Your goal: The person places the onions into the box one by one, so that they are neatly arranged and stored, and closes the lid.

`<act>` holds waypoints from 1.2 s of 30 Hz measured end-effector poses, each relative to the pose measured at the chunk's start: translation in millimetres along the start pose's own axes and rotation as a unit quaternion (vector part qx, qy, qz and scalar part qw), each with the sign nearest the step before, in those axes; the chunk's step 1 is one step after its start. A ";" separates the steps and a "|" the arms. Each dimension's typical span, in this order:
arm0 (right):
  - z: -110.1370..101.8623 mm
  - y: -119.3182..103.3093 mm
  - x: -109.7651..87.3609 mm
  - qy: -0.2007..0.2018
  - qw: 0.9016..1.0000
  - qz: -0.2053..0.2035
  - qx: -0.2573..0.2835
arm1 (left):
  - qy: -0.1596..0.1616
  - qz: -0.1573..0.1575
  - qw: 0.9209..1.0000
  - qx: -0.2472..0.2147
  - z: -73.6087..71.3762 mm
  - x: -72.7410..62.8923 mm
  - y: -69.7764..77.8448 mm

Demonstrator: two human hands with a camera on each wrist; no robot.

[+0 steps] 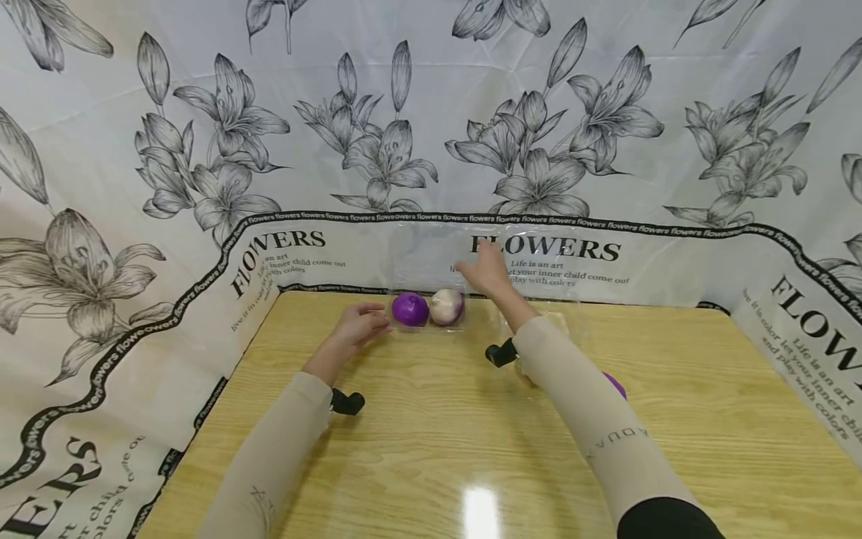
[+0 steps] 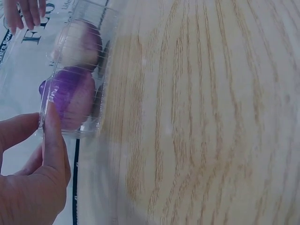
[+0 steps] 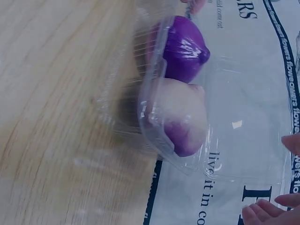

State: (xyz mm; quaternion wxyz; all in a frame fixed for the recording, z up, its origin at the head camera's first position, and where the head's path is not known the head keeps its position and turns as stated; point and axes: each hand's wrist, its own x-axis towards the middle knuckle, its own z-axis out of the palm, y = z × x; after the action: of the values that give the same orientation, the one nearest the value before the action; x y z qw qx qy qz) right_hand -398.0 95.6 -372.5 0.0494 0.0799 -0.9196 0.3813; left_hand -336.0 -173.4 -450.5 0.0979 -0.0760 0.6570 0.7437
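A clear plastic clamshell box (image 1: 431, 328) lies at the table's far edge, its transparent lid (image 1: 420, 258) standing up at the back. Inside sit a purple turnip-like vegetable (image 1: 409, 308) and a white one with purple patches (image 1: 447, 307). My left hand (image 1: 360, 323) pinches the box's left rim between thumb and fingers, as the left wrist view (image 2: 37, 173) shows. On the other side, my right hand (image 1: 486, 269) is held in the air beside the raised lid. Its fingers (image 3: 265, 213) and thumb are spread apart with nothing between them.
My right sleeve (image 1: 572, 389) partly covers a second clear plastic box (image 1: 572, 318) with something pale in it. A purple thing (image 1: 614, 384) peeks out behind that sleeve. Flower-printed cloth (image 1: 377, 90) rises along the back and sides of the wooden table (image 1: 417, 434).
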 end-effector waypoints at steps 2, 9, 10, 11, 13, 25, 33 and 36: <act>-3.4 1.0 4.1 -0.005 0.999 0.018 0.026 | -0.002 0.001 1.000 0.002 1.1 0.1 0.5; -8.2 0.6 7.3 -0.037 0.993 0.056 0.094 | -0.008 0.001 1.000 0.020 5.6 -3.9 1.9; -8.3 0.2 7.0 -0.040 0.993 0.058 0.096 | -0.009 0.001 1.000 0.020 6.2 -4.3 1.7; -8.4 -0.1 6.7 -0.042 0.993 0.059 0.098 | -0.010 0.002 1.000 0.019 6.6 -4.5 1.4; -8.1 -0.3 5.9 -0.043 0.992 0.059 0.102 | -0.012 0.002 1.000 0.019 7.3 -4.5 0.5; -2.7 -1.5 -7.1 -0.008 0.993 0.023 0.116 | -0.005 0.002 1.000 0.021 4.4 -5.0 -1.7; -3.5 -7.2 -16.4 0.006 0.996 -0.001 0.090 | 0.002 0.004 1.000 0.027 0.3 -4.6 -0.2; -4.1 -8.5 -18.8 0.014 0.996 -0.006 0.087 | -0.001 0.005 1.000 0.028 0.4 -4.7 0.6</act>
State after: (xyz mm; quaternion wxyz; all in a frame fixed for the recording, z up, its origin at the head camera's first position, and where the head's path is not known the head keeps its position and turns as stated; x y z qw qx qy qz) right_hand -377.8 94.6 -366.6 0.0578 0.0840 -0.8818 0.4605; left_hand -331.6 -173.3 -448.7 0.0968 -0.0694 0.6778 0.7255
